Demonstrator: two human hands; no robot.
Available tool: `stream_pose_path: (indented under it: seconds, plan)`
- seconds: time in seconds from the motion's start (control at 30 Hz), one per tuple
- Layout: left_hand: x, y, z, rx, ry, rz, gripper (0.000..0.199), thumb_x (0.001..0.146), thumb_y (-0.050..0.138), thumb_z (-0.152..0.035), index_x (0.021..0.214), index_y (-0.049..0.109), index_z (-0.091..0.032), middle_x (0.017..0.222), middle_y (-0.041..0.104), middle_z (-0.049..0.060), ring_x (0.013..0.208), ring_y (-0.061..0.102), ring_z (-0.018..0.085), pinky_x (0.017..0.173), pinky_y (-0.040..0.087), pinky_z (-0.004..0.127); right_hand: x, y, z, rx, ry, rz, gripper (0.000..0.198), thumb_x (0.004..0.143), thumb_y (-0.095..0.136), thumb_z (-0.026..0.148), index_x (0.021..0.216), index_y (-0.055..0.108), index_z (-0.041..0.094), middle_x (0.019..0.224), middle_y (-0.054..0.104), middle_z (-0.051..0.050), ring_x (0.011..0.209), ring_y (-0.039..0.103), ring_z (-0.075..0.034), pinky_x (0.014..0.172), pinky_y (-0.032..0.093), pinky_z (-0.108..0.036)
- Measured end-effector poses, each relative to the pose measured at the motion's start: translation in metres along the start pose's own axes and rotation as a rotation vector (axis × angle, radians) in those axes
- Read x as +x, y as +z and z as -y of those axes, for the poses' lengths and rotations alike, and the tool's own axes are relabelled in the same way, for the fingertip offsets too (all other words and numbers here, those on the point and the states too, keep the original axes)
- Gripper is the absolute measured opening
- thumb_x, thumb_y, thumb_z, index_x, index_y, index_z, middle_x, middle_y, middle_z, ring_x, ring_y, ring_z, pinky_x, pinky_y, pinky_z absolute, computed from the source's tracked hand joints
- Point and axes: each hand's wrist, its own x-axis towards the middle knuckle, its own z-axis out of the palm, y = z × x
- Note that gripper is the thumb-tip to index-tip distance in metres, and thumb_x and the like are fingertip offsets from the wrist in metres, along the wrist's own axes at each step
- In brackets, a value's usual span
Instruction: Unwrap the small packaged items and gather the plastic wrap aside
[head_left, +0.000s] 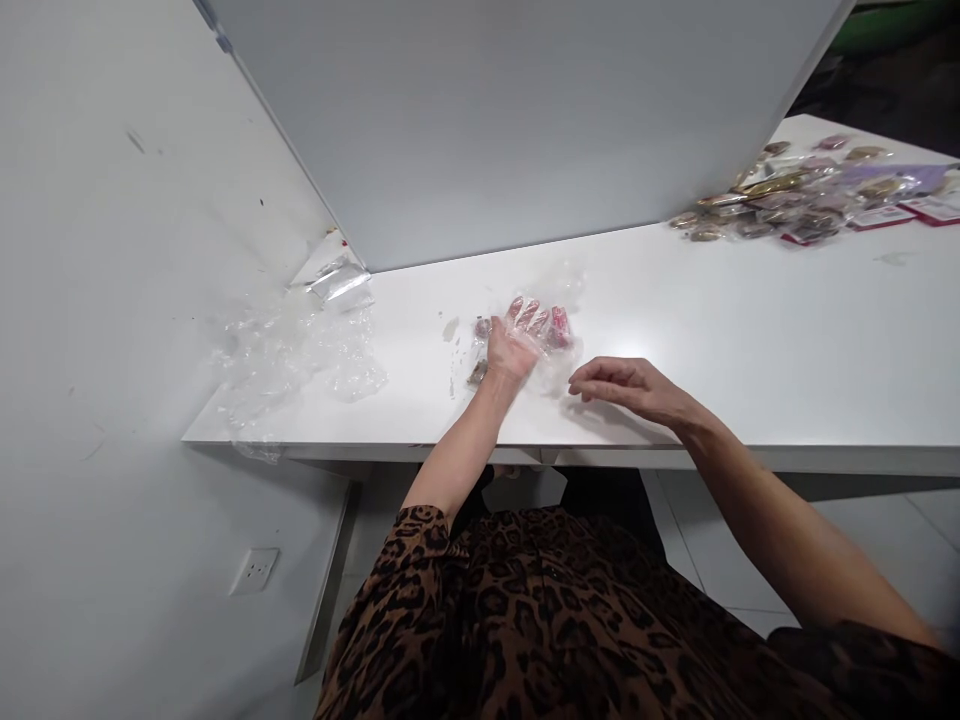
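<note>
The left hand [525, 335] lies palm-down, fingers spread, inside a clear plastic bag [551, 350] on the white counter [750, 330]. The right hand [626, 385] rests just beside the bag, fingers loosely curled. Crumpled clear plastic [300, 355] lies at the counter's left end; a pile of packets [802, 195] occupies the far right.

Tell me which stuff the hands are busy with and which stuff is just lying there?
Busy with:
- left hand pressing on the clear bag of red packets
- right hand hovering beside the bag

Just lying there:
- crumpled clear plastic at the left
- pile of packets far right
- white divider panel
</note>
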Motion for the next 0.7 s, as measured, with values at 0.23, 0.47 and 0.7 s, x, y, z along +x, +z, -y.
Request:
stream_pose_path:
  seconds: [0.23, 0.47, 0.7]
  plan:
    - [-0.007, 0.0, -0.003, 0.068, 0.013, 0.094, 0.063, 0.107, 0.016, -0.058, 0.147, 0.055, -0.028, 0.158, 0.054, 0.011, 0.14, 0.058, 0.029, 0.106, 0.054, 0.053, 0.055, -0.014, -0.03, -0.009, -0.02, -0.791, 0.033, 0.081, 0.072, 0.055, 0.092, 0.063, 0.026, 0.094, 0.065, -0.004, 0.081, 0.06, -0.02, 0.062, 0.051, -0.032]
    - [-0.005, -0.004, -0.004, 0.057, 0.007, 0.052, 0.065, 0.107, 0.015, -0.057, 0.145, 0.057, -0.026, 0.153, 0.058, 0.012, 0.136, 0.062, 0.028, 0.104, 0.055, 0.052, 0.096, -0.038, -0.032, -0.098, 0.048, -0.789, 0.024, 0.084, 0.066, 0.049, 0.088, 0.06, 0.026, 0.093, 0.066, -0.005, 0.089, 0.061, -0.024, 0.078, 0.053, -0.04]
    - [-0.001, -0.008, -0.005, 0.028, 0.067, -0.032, 0.064, 0.106, 0.013, -0.059, 0.149, 0.05, -0.03, 0.152, 0.059, 0.011, 0.137, 0.061, 0.027, 0.107, 0.051, 0.052, 0.039, 0.015, -0.014, -0.547, -0.334, -0.002, 0.026, 0.092, 0.063, 0.049, 0.092, 0.076, 0.027, 0.1, 0.076, -0.008, 0.102, 0.067, -0.032, 0.099, 0.049, -0.059]
